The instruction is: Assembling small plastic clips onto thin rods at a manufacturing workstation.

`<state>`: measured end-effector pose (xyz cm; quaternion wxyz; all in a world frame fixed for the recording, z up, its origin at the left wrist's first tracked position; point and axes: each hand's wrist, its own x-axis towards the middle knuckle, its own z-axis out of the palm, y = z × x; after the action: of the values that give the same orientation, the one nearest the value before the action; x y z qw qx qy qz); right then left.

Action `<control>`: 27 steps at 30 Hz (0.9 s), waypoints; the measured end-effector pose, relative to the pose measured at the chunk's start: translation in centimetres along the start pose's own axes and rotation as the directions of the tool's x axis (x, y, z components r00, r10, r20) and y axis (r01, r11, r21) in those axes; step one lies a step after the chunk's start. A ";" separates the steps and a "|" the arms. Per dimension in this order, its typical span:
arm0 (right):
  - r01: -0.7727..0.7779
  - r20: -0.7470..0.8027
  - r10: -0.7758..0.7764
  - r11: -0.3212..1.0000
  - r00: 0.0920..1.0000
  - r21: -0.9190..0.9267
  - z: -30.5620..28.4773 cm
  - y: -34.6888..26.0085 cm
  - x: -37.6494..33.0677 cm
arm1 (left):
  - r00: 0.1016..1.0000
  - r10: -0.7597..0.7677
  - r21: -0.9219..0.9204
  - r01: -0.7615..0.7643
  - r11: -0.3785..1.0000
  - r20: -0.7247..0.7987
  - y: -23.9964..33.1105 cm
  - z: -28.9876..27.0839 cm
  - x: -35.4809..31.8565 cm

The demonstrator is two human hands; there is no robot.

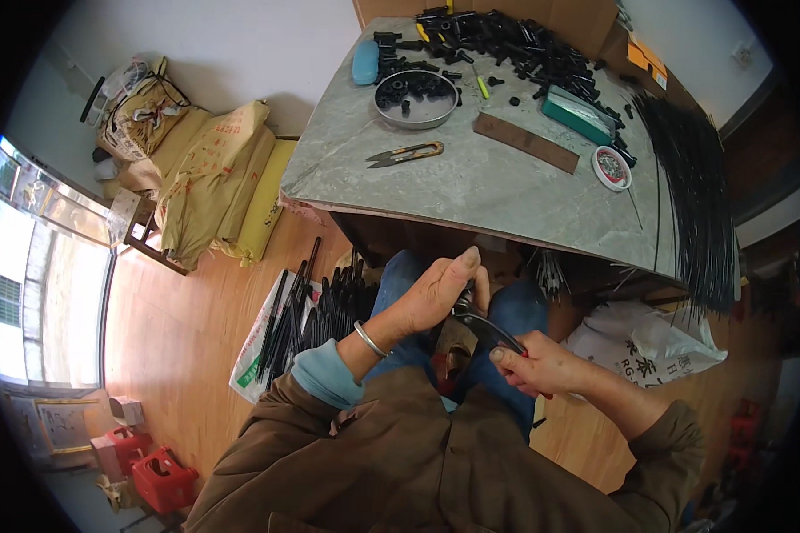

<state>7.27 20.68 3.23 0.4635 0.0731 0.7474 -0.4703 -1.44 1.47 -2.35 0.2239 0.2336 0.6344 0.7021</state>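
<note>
Over my lap, my right hand (pixel 547 362) is closed round the red handles of a pair of pliers (pixel 492 331). Its dark jaws point up and left, meeting the fingers of my left hand (pixel 442 289). That hand is closed as well, thumb up, on a small black piece (pixel 464 298) at the jaws. Fingers cover most of the piece, so its exact kind is hidden. On the table (pixel 329 182) ahead lie thread snips (pixel 405 155), a metal bowl (pixel 436 118) with black fittings and a brown bar (pixel 524 142).
A heap of black fittings (pixel 524 49) fills the table's back, with long black rods (pixel 689 186) along its right edge. Bundled black rods (pixel 329 298) stand left of my knees. A white sack (pixel 644 342) lies right; yellowish sacks (pixel 213 169) are stacked left.
</note>
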 end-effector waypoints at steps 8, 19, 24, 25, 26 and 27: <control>-0.050 -0.610 -0.779 0.610 0.141 -0.791 -12.2 3.3 4.4 | 0.966 -0.056 -0.255 -0.011 0.967 -0.252 -1.6 -0.6 0.3; -0.371 -0.859 -0.421 0.778 0.289 -0.507 -26.8 -0.2 7.6 | 0.948 -0.093 -0.219 0.026 0.975 -0.303 -1.2 -0.9 0.9; -0.442 -0.854 -0.393 0.735 0.341 -0.515 -28.0 -0.5 8.3 | 0.955 -0.136 -0.283 0.058 0.957 -0.265 -1.4 -1.1 1.4; -0.470 -0.865 -0.382 0.728 0.325 -0.498 -28.3 -0.2 8.2 | 0.951 -0.142 -0.286 0.060 0.956 -0.275 -1.4 -0.9 1.7; -0.459 -0.855 -0.391 0.724 0.342 -0.515 -28.1 -0.6 8.1 | 0.956 -0.139 -0.294 0.060 0.954 -0.258 -1.4 -0.9 1.7; -0.433 -0.864 -0.383 0.752 0.327 -0.497 -27.8 -1.0 7.6 | 0.961 -0.136 -0.302 0.059 0.952 -0.241 -1.3 -1.0 1.7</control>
<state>-14.88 39.09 1.65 -0.0591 0.1762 0.9821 -0.0324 -3.34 1.83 -3.69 0.2057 0.0725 0.5585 0.8003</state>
